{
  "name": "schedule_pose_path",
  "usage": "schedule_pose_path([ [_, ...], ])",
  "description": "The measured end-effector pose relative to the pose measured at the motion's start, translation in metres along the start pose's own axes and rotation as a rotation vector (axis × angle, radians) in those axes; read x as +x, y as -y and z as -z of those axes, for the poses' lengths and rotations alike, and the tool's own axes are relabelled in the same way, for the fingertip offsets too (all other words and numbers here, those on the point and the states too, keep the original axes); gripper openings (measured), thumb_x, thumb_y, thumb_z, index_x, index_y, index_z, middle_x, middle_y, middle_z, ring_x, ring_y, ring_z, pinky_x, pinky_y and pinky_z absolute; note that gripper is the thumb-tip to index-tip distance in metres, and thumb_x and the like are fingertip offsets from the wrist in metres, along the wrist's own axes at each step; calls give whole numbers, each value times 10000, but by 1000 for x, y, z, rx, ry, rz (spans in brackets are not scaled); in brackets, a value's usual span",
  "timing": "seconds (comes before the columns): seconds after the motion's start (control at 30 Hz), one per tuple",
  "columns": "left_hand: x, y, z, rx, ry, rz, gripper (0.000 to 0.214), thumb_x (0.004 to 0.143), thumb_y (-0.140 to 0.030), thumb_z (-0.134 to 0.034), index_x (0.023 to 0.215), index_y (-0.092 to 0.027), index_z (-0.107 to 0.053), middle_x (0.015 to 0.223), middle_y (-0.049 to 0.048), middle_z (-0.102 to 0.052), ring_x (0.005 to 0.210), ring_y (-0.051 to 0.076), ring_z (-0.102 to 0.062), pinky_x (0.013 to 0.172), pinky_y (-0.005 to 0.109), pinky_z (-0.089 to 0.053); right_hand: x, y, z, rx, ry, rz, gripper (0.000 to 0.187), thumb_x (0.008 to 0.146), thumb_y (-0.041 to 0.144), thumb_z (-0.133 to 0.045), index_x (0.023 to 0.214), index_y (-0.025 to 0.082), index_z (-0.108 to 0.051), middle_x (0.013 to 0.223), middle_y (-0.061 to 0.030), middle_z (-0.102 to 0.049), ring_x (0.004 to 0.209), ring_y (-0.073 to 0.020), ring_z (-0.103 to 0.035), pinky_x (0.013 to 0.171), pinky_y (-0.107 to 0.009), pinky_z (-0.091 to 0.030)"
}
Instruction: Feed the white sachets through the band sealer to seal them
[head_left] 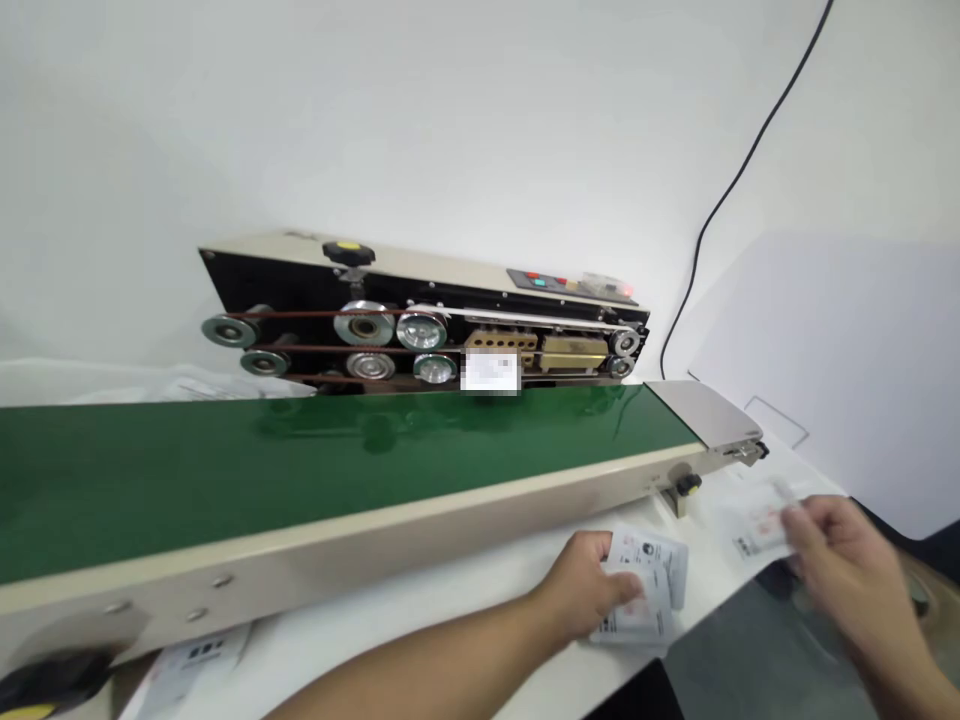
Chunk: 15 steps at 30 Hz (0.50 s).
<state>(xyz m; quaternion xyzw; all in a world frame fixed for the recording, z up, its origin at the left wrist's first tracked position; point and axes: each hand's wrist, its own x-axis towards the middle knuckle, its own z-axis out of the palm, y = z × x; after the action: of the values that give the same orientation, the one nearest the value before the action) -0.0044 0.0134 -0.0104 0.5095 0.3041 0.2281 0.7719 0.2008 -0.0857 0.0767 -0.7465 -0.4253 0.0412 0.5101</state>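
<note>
Several white printed pouches [660, 600] are pinched between the thumb and fingers of my left hand [589, 590], just above the white table's front edge. To the right, my right hand [840, 550] grips a single white pouch [757, 525] by its edge; it is blurred by motion. Another small white packet [491, 372] is in the band sealing machine [420, 320], upright at the sealing bars with its lower end at the green belt [375, 450]. The machine's bands and metal wheels are exposed.
The conveyor's cream side rail [420, 525] runs across in front of the belt, with a black knob [688, 485] at its right end. More printed pouches [195, 665] lie under the rail at lower left. A black cable [739, 180] hangs along the wall.
</note>
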Motion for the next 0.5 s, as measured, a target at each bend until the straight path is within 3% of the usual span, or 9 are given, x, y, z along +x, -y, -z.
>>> schedule_pose_path([
  [0.1,2,4,-1,-6,-31,7,180,572,-105,-641,752,-115,-633,645,19,-685,560,152,-615,525,250,-477,36,35,7,-203,-168,158,231,709,446,-570,668,243,-466,485,15,-571,447,-163,-507,417,-263,-354],
  [0.2,3,6,-1,-1,-62,31,180,576,-86,-640,753,-116,-639,653,20,-692,565,156,-622,517,246,-479,81,53,-6,-398,-239,347,140,706,366,-529,673,238,-484,551,-7,-626,525,-191,-569,479,-280,-384],
  [0.3,5,9,1,5,-60,36,219,579,-80,-634,793,-120,-650,708,28,-710,612,171,-643,550,260,-494,124,49,-33,-568,-306,682,93,734,289,-462,688,215,-493,605,-44,-622,567,-198,-575,524,-287,-397],
  [0.4,7,10,5,21,12,-16,241,550,-80,-633,783,-125,-676,748,26,-721,679,185,-657,602,259,-492,153,38,-60,-781,-291,1015,143,790,211,-403,704,177,-512,665,-82,-606,572,-180,-551,492,-260,-357],
  [0.5,9,11,10,40,67,-45,256,510,-101,-655,763,-112,-696,749,41,-722,721,216,-663,626,268,-480,165,33,-79,-944,-247,1159,155,790,126,-395,680,161,-499,658,-72,-577,506,-143,-482,439,-237,-280],
])
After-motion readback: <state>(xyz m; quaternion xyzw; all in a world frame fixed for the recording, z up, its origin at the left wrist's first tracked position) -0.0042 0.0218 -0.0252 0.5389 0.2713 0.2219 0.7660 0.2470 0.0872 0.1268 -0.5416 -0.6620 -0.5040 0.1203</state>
